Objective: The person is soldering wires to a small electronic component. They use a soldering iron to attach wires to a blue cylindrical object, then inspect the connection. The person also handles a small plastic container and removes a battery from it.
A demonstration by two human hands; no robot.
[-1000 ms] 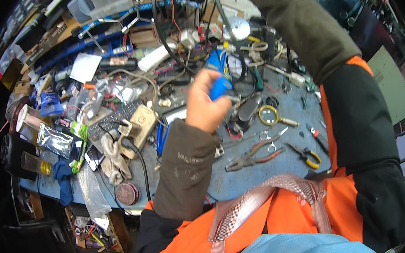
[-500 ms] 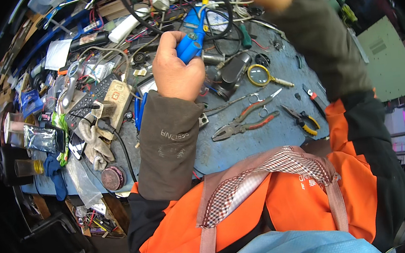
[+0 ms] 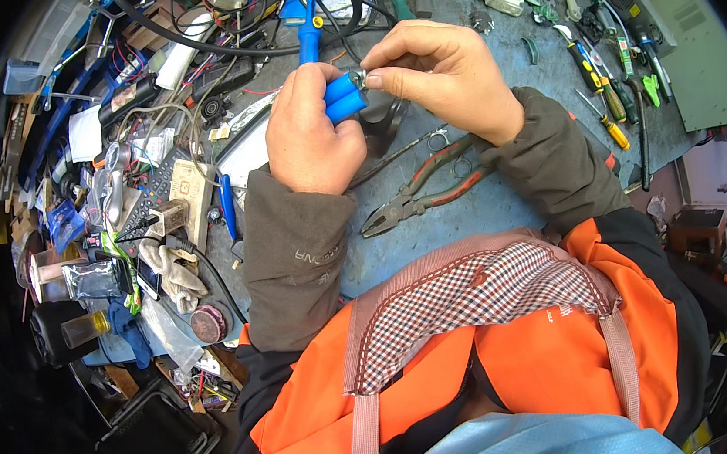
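Currently, left hand [image 3: 312, 134] grips blue paired cylinders [image 3: 344, 99] over the bench [image 3: 433, 222]; right hand [image 3: 460, 70] pinches narrowly at their right end, contents unclear. Work there appears unfinished, finished parts indistinguishable; pliers [image 3: 403, 205] lie nearer, unheld.

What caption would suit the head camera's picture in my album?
At a cluttered blue workbench, the left hand holds blue cylinders, the right hand close by their ends; red-handled pliers lie nearby.
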